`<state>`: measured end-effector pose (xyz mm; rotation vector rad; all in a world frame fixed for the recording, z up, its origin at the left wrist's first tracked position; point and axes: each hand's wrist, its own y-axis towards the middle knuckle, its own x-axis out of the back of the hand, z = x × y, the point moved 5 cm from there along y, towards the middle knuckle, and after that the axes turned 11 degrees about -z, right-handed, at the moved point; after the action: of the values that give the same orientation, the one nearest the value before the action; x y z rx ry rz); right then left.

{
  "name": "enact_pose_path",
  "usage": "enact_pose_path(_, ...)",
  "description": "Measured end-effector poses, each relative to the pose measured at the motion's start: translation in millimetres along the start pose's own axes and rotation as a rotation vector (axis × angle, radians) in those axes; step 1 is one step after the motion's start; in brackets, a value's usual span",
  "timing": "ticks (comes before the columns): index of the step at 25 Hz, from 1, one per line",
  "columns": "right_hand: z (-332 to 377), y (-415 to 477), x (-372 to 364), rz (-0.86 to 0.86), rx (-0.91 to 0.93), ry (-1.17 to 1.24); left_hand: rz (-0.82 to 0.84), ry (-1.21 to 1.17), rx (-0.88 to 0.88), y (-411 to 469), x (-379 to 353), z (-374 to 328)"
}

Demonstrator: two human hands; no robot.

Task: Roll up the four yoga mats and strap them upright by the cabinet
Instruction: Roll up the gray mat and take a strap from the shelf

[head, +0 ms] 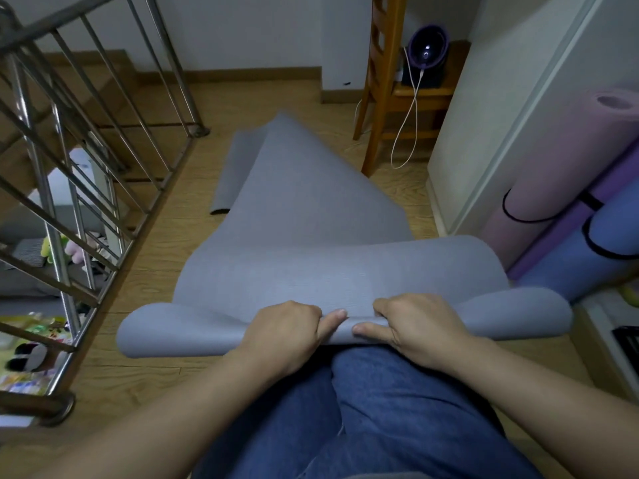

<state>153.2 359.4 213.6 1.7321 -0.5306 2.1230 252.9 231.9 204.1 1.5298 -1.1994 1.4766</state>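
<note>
A grey yoga mat (304, 209) lies along the wooden floor, its far end folded over and its near end curled into a loose roll above my knees. My left hand (287, 331) and my right hand (415, 326) sit side by side at the middle of that roll, fingers curled over the near edge and thumbs pinching it. Three rolled mats lean by the white cabinet (501, 115) on the right: a pink mat (560, 167), a purple mat (587, 209) and a blue mat (594, 250). Black straps loop round the pink and blue ones.
A metal stair railing (86, 167) runs along the left, with a drop to the stairs beyond. A wooden chair (387, 98) with a dark round device and a white cable stands at the far end. My jeans-clad legs fill the foreground.
</note>
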Motion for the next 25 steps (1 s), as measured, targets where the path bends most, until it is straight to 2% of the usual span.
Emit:
enact_pose_path(4,-13.8,12.6,-11.2,0.127,-0.142,0.174,0.073,-0.147,0.047,12.2,-14.0,3.4)
enact_pose_path(7,-19.1,22.5,-21.0,0.156,-0.138,0.236,0.011,-0.249,0.090,14.5,-15.0,10.7)
enact_pose_path(10,-19.9,23.4,-30.5,0.123,-0.140,0.291,-0.126,-0.292,0.025,-2.4,-11.3,22.6)
enact_pose_path(12,-20.0,27.2,-33.7,0.106,-0.172,0.364,-0.278,-0.158,-0.112,-15.9,-8.6,32.7)
enact_pose_path(14,-18.2,30.3,-33.4,0.086,-0.186,0.420,-0.341,0.003,-0.149,-25.4,-4.0,38.0)
enact_pose_path(16,-17.7,27.3,-30.1,0.022,-0.206,0.443,-0.245,0.005,-0.096,-19.9,0.0,37.0)
enact_pose_path(18,-18.5,14.3,-22.7,-0.123,-0.170,0.385,-0.100,-0.043,-0.037,-8.7,-2.1,40.9)
enact_pose_path(20,-21.9,-2.7,-16.0,-0.359,-0.031,0.143,0.041,-0.040,0.006,2.7,-2.1,41.9)
enact_pose_path(22,-24.9,-17.2,-13.7,-0.464,-0.007,-0.028,0.147,-0.077,0.016,11.8,-5.2,42.4)
enact_pose_path(24,-27.6,-19.2,-13.6,-0.384,-0.118,-0.028,0.260,-0.152,0.016,18.1,-9.5,41.9)
enact_pose_path(25,-31.8,-17.4,-16.1,-0.278,-0.185,0.028,0.295,-0.200,0.015,19.6,-9.2,41.0)
